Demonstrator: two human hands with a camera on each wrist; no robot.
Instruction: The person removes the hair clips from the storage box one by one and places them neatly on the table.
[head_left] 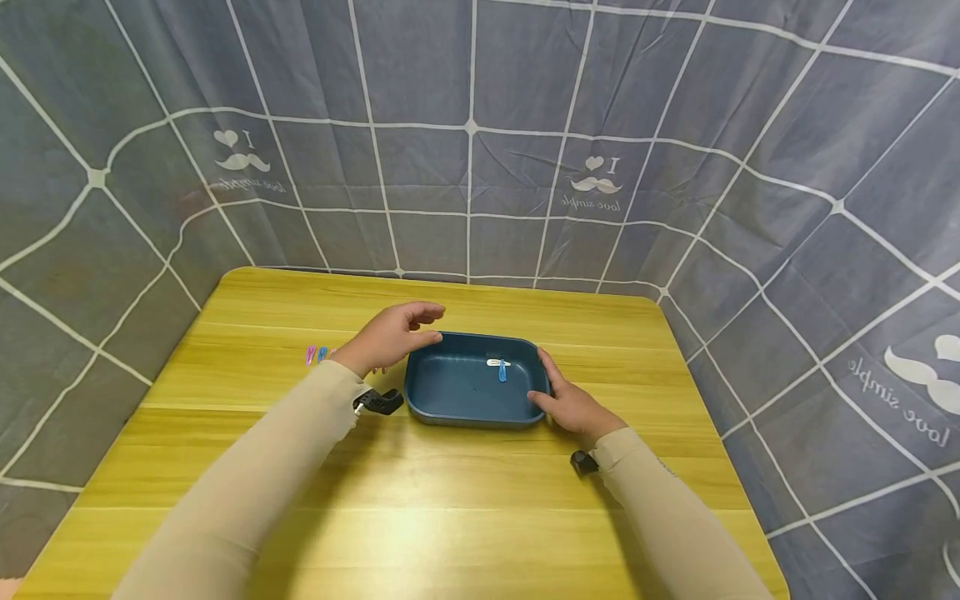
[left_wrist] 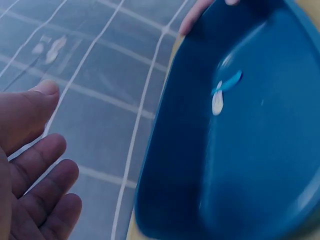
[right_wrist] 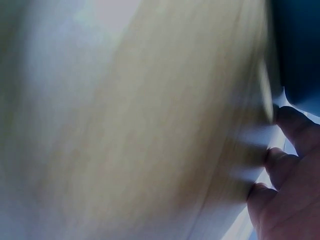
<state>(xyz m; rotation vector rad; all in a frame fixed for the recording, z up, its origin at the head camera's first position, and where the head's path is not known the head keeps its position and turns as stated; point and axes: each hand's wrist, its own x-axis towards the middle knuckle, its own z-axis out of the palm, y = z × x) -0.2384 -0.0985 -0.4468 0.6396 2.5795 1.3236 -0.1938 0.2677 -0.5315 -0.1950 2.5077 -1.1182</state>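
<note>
A dark blue plastic box (head_left: 472,408), low and without a lid, stands on the table. Inside it, toward the right, a white hair clip (head_left: 494,362) and a blue hair clip (head_left: 502,372) lie crossed or touching. My right hand (head_left: 573,408) grips the box's right wall, thumb on the inner side and fingers outside. Beside the upper left corner is my left hand (head_left: 390,337), holding nothing. The left wrist view shows its fingers (left_wrist: 50,180) loosely bent and apart from the box. The right wrist view is blurred, with only part of the right hand (right_wrist: 295,175) in sight.
Left of the left hand, a pink hair clip (head_left: 311,355) and another blue clip (head_left: 322,353) lie on the wooden table (head_left: 420,500); others there are partly covered by the hand. A grey curtain with white lines (head_left: 420,167) hangs behind and on both sides.
</note>
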